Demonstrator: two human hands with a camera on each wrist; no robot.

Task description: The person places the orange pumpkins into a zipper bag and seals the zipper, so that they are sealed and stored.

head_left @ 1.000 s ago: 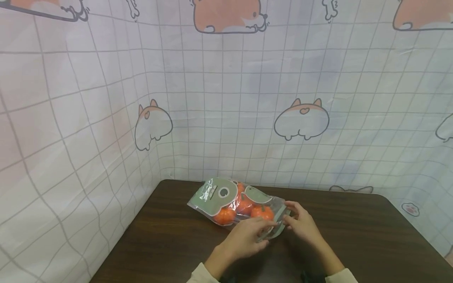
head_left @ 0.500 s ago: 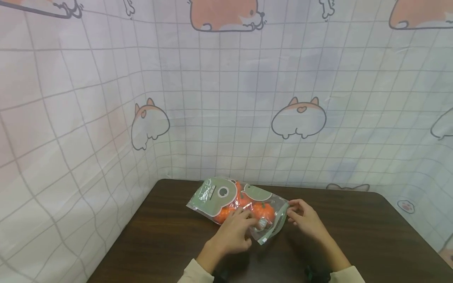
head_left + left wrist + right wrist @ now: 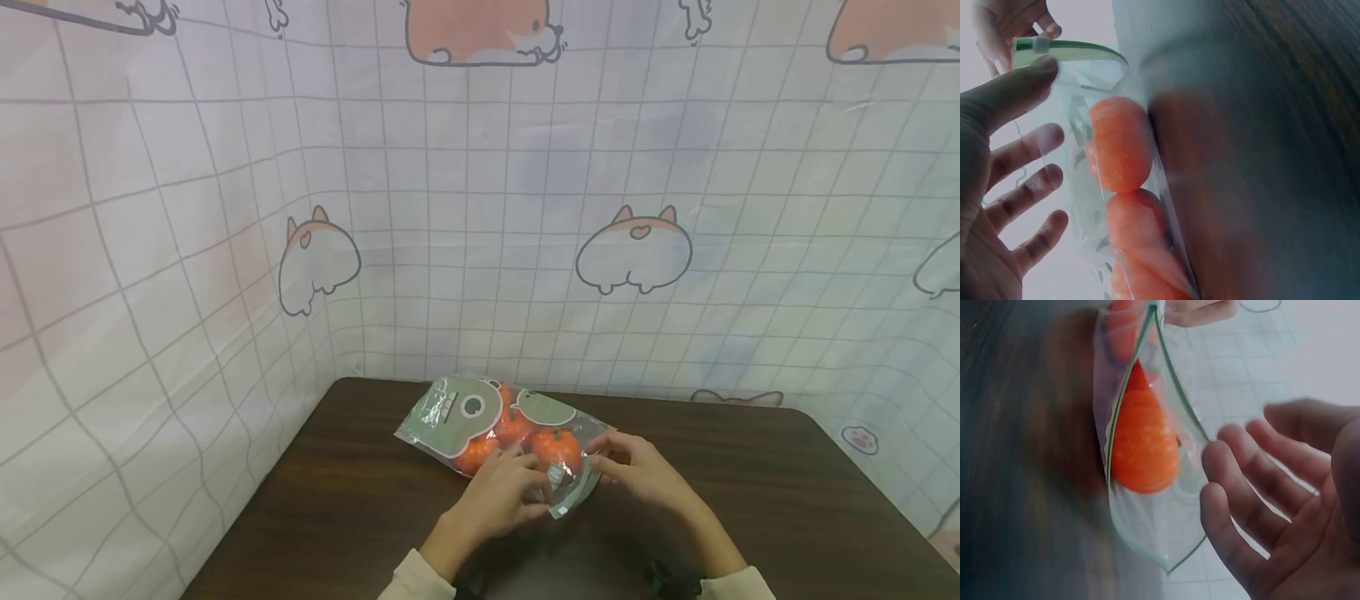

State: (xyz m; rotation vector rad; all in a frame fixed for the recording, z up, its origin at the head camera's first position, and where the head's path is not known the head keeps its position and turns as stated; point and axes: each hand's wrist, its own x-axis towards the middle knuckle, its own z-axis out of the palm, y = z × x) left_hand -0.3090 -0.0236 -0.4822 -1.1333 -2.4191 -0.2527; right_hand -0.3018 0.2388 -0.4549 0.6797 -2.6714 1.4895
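Observation:
A clear zip bag with a green printed animal face lies on the table, holding several orange toy pumpkins. Its green-edged mouth gapes on the right, as the right wrist view shows, with one pumpkin just inside. My left hand rests at the bag's near side, fingers spread over the plastic and thumb close to the slider at the corner. At the mouth's upper lip, my right hand has its loosely bent fingertips right at the green rim, pinching nothing.
The dark wood table extends around the bag and both hands. Behind it and to the left hangs a pale grid-patterned cloth with cartoon dogs, close to the table's back edge.
Both hands were together at the zip end. My left hand has slid left along the bag; my right went to the far corner, then back inward over the mouth, which now gapes.

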